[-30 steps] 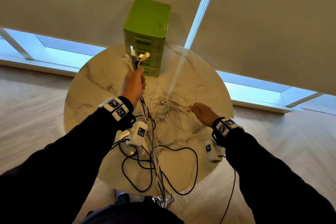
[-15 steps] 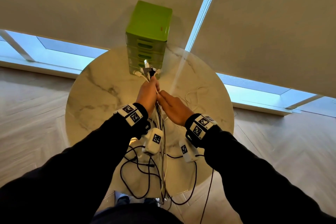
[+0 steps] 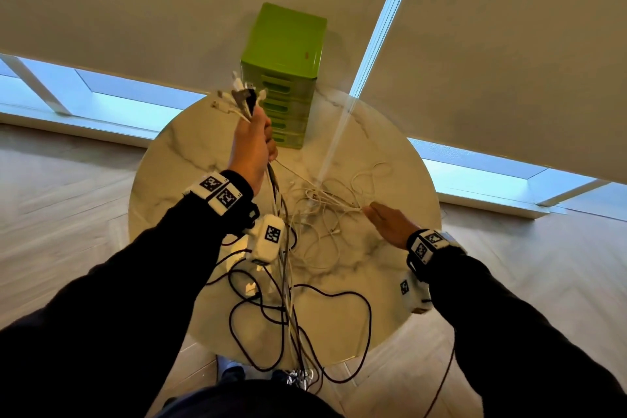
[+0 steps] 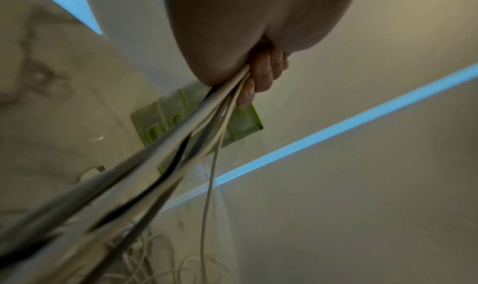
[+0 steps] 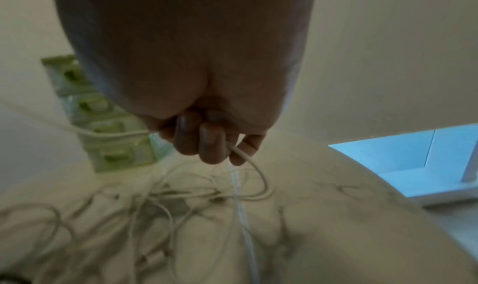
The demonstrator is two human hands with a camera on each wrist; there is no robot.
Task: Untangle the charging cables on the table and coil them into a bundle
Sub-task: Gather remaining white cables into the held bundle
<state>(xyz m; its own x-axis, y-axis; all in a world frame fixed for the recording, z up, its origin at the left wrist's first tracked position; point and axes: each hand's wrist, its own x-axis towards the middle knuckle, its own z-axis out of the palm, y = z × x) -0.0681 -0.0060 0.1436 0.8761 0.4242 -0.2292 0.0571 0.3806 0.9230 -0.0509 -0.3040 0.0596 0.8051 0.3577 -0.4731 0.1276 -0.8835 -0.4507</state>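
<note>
Item 1: left hand (image 3: 252, 146), raised at 11 o'clock over the round marble bench (image 3: 163, 159). Grip: fist wrapped round a bunch of charging cables (image 3: 283, 248), white and black; connector ends (image 3: 242, 95) fan out above the fist, strands hang taut toward 6 o'clock past the bench edge. The left wrist view adds the curled fingers (image 4: 261, 77) with cables (image 4: 181, 137) leaving beneath them.

Item 2: right hand (image 3: 386, 222), low at 3 o'clock. The head view shows only its back; the right wrist view shows fingers (image 5: 212, 145) curled, pinching one white cable (image 5: 248, 159).

Item 3: loose white tangle (image 3: 325, 210), lying at bench centre, touching the right hand.

Item 4: green drawer unit (image 3: 285, 54), upright at 12 o'clock; drawers closed, contents cannot be told.
</note>
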